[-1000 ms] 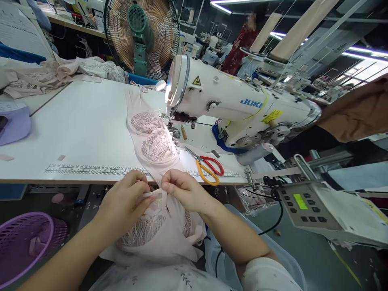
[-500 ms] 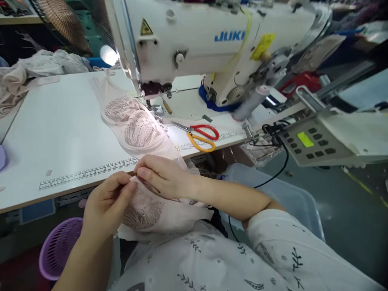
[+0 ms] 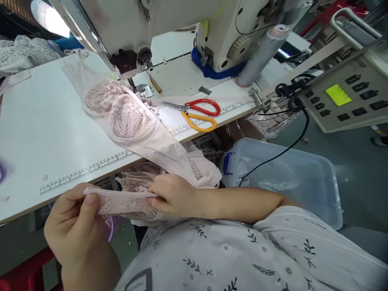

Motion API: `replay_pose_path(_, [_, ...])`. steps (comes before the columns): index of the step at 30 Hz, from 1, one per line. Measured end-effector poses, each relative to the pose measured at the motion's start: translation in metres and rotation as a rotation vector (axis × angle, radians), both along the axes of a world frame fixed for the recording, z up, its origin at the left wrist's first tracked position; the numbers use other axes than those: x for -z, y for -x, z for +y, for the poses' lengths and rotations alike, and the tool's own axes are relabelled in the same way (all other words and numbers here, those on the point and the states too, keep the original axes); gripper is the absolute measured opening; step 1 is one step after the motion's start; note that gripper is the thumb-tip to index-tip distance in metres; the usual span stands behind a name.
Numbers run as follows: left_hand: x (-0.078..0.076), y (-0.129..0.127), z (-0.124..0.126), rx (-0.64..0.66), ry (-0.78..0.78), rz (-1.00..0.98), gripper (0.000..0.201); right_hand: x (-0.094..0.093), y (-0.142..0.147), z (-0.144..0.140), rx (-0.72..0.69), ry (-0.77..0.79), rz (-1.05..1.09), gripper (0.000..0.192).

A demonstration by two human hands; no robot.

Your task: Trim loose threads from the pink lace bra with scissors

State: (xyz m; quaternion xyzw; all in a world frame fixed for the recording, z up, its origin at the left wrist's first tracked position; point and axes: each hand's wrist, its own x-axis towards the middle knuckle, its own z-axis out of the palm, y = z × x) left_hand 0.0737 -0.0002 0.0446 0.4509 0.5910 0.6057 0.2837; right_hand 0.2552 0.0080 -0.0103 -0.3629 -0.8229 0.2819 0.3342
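While both hands pinch its ends, a pale pink lace band (image 3: 121,200) stretches flat and taut across the lower left of the frame, which lays its edge open to view. The left hand (image 3: 75,230) is closed on the band's left end, thumb on top; the right hand (image 3: 172,196) is closed on the other end, its fingers curled over a bunch of the same soft fabric. From there a bra (image 3: 121,115) trails up onto the white tabletop (image 3: 39,133), its openwork lace cups lying face up, its far end under the foot of the sewing machine (image 3: 145,16). Scissors (image 3: 197,113) with one red and one yellow handle lie at centre beside a printed ruler strip. A clear plastic bin (image 3: 291,173) sits lower right.
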Motion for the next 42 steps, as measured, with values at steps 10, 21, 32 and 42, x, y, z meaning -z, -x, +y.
replay_pose_path(10, [0.013, 0.015, 0.004, 0.015, -0.062, -0.091, 0.014, 0.001, -0.004, -0.003, -0.062, 0.125, 0.125, 0.015])
replay_pose_path(21, [0.017, 0.011, 0.012, -0.004, 0.171, -0.27, 0.031, 0.004, -0.011, -0.002, -0.135, 0.214, 0.192, 0.017])
replay_pose_path(32, [0.025, 0.013, 0.015, -0.052, 0.176, -0.308, 0.028, 0.007, -0.016, -0.001, -0.094, 0.137, 0.178, 0.02])
replay_pose_path(42, [0.017, 0.025, 0.009, -0.139, 0.117, -0.253, 0.021, -0.005, -0.062, 0.0, -0.14, -0.081, -0.244, 0.024])
